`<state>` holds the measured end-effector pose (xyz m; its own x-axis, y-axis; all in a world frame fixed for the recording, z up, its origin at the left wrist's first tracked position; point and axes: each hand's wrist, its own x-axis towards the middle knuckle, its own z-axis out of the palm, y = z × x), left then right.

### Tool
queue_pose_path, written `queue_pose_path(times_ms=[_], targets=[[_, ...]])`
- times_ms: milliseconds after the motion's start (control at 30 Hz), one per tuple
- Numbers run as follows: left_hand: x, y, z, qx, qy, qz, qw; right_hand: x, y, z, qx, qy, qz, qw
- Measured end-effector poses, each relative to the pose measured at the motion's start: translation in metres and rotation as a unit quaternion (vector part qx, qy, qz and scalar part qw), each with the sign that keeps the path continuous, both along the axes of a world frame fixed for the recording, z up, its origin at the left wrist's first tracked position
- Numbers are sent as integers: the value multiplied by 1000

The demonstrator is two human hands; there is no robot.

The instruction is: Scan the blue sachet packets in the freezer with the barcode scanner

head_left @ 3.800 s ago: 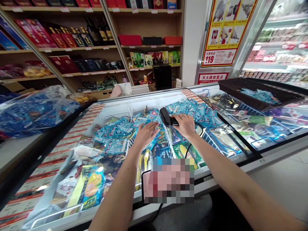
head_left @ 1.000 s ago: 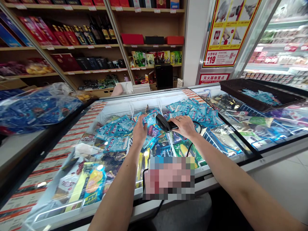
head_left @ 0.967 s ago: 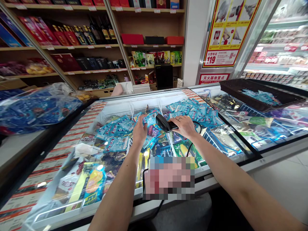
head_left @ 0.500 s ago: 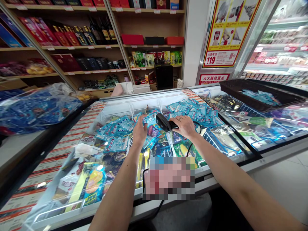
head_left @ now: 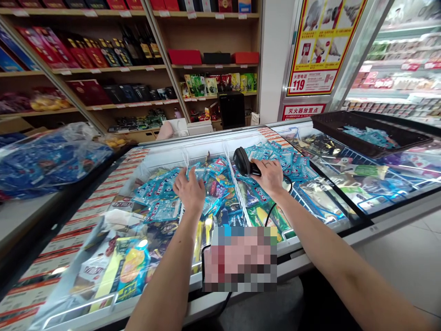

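Note:
My right hand [head_left: 271, 178] grips a black handheld barcode scanner [head_left: 242, 161] by its handle, its head raised and turned left; a dark cable runs down from it. Nearer the left, my left hand [head_left: 190, 191] hovers or rests over small blue packets [head_left: 161, 186], fingers spread, with nothing visibly held. Whether its fingertips touch a packet I cannot tell. More blue packets [head_left: 296, 163] lie spread out at the right, behind my right hand. A blue packet with a red mark [head_left: 219, 166] lies between the two hands.
The glass-topped chest freezer [head_left: 220, 134] holds bagged goods in white wire baskets. At the right, a dark tray [head_left: 330, 131] carries blue packets. A large plastic bag of blue packages [head_left: 51, 158] stands left. A pixelated patch [head_left: 241, 259] hides an object at the near edge.
My left hand has moved left and its fingers have spread. My right hand has shifted slightly right with the scanner, whose head is now tilted up more. The view has moved a little.

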<state>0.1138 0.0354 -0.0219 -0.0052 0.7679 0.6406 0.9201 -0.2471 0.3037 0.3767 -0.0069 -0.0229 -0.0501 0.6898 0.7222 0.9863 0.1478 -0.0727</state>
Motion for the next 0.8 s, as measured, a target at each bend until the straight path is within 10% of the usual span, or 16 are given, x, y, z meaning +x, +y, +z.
queue_pose_path(times_ms=[800], targets=[[28,7,5,-75,127,-256,955,28,4,11,41,137,-138,980]])
